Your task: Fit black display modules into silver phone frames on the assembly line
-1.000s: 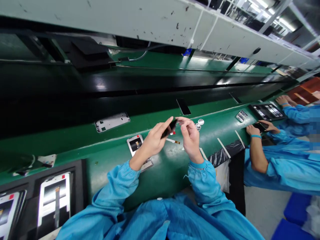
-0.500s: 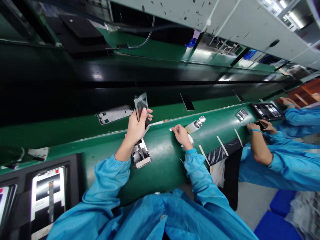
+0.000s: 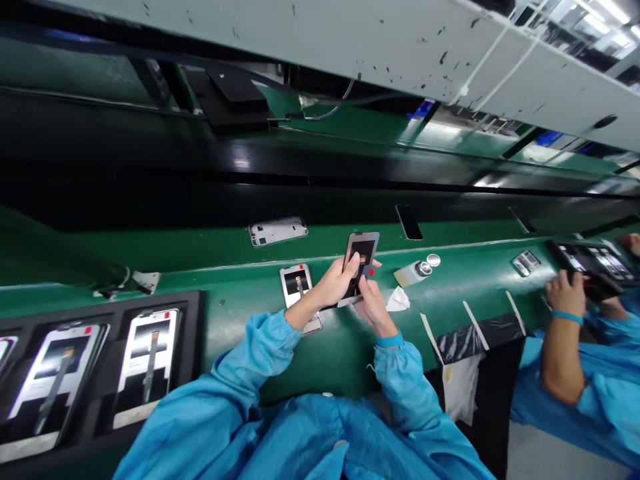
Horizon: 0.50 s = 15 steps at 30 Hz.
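My left hand [image 3: 336, 281] is closed around a phone screen panel [image 3: 369, 244], thumb across its face, holding it tilted above the bench. At the panel's lower right edge, my right hand [image 3: 373, 303] has its thumb and fingers closed on it. Whether a small piece is also pinched there is hidden. A red tab [image 3: 371, 272] shows beside the panel, just above my right thumb. Another phone screen assembly [image 3: 291, 280], with a flex cable and a red sticker, lies under my left wrist. Right of my hands are a crumpled white wipe [image 3: 399, 300] and a bottle [image 3: 413, 273] with its lid open.
A black foam tray [image 3: 193, 333] of phone screens stands at left. On the ledge lie a white phone frame [image 3: 278, 231] and a dark phone panel [image 3: 409, 222]. A black bag [image 3: 493, 380] is taped to the bench edge. A co-worker's hand [image 3: 567, 293] works at right.
My right hand has left its spot beside the bottle and come to the panel in my left hand. The small white bit at its fingertips no longer shows. The view has swung left.
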Motion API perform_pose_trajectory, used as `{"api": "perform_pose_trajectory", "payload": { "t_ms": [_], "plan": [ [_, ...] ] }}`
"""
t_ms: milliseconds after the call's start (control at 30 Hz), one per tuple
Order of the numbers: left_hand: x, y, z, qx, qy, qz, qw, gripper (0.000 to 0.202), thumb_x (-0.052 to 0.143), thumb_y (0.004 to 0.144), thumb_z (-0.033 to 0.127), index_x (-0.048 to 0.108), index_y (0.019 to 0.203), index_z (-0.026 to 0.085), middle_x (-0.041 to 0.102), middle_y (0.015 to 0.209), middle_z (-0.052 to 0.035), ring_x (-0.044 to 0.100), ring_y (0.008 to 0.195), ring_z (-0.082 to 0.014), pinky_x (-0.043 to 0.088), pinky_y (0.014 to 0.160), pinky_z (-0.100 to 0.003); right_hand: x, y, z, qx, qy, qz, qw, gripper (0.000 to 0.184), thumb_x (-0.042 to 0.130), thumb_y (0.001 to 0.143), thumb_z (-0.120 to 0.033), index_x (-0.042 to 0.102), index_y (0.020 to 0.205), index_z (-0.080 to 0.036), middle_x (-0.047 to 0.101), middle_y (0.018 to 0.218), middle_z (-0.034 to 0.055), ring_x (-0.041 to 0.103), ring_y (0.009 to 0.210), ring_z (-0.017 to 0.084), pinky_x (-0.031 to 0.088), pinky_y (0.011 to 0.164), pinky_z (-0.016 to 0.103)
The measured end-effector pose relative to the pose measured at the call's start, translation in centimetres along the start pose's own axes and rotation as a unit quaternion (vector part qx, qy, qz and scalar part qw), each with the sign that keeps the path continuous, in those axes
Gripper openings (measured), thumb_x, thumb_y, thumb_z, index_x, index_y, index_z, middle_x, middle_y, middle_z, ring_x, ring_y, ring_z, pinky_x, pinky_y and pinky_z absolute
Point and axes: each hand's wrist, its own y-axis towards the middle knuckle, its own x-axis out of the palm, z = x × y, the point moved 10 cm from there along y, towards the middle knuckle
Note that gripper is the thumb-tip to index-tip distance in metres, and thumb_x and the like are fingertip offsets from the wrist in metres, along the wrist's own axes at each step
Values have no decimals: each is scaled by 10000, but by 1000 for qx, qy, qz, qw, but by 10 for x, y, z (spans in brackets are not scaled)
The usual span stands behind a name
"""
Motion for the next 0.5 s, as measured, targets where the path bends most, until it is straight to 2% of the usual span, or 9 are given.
{"api": "perform_pose_trajectory", "payload": {
  "t_ms": [67,100,133,167,233,300,333,400,500],
  "plan": [
    [-24,6,-2,5,46,15,999,927,302,1053,923,817,1245,176,839,1173,-168,806,1140,-326,669,1046,-488,8,-7,-2,23,56,-29,998,716,623,952,-924,756,927,-222,794,805,92,821,912,330,697,847,504],
    [-48,9,-3,4,75,37,996,919,383,1020,945,783,1335,180,811,1311,-185,760,1283,-353,614,1156,-527,9,-11,-1,42,95,-40,994,700,669,946,-904,781,998,-215,825,854,108,841,949,351,709,864,534],
    [-77,12,-6,2,107,68,992,945,500,960,967,727,1441,187,736,1491,-202,657,1461,-382,500,1291,-563,8,-15,2,66,139,-49,987,677,728,934,-870,794,1087,-213,852,917,121,854,983,367,718,881,565],
    [-111,13,-10,-8,142,110,984,1023,613,891,970,652,1536,177,599,1669,-226,488,1623,-418,347,1389,-603,7,-20,6,93,184,-54,977,660,789,921,-826,791,1181,-219,873,996,132,862,1010,376,723,895,593],
    [-178,7,-23,-47,204,187,960,1247,799,740,939,520,1639,123,332,1834,-289,168,1751,-508,124,1428,-690,2,-31,19,140,253,-54,956,655,875,899,-745,765,1306,-243,882,1167,151,869,1027,376,728,905,630],
    [-225,-4,-42,-97,247,219,939,1418,934,578,883,479,1667,97,246,1854,-337,75,1740,-603,50,1384,-784,-3,-40,32,164,276,-41,946,643,887,903,-718,758,1330,-254,867,1275,164,869,996,357,733,898,634],
    [-239,-10,-52,-117,261,222,932,1453,976,514,859,504,1655,94,294,1832,-352,95,1722,-645,27,1358,-825,-5,-43,39,169,282,-33,944,642,879,907,-723,763,1328,-252,862,1296,170,866,979,348,733,899,631],
    [-253,-19,-69,-131,279,217,926,1365,992,499,847,599,1598,140,474,1755,-310,176,1713,-642,15,1355,-825,-6,-45,47,169,293,-25,941,666,853,907,-762,777,1312,-239,865,1282,180,857,954,339,729,908,624],
    [-254,-20,-79,-86,285,202,933,988,860,760,859,700,1499,223,681,1599,-170,398,1683,-478,128,1407,-723,-2,-42,50,161,303,-42,939,726,788,908,-841,792,1283,-219,874,1217,179,844,948,334,715,936,613]
  ]
}}
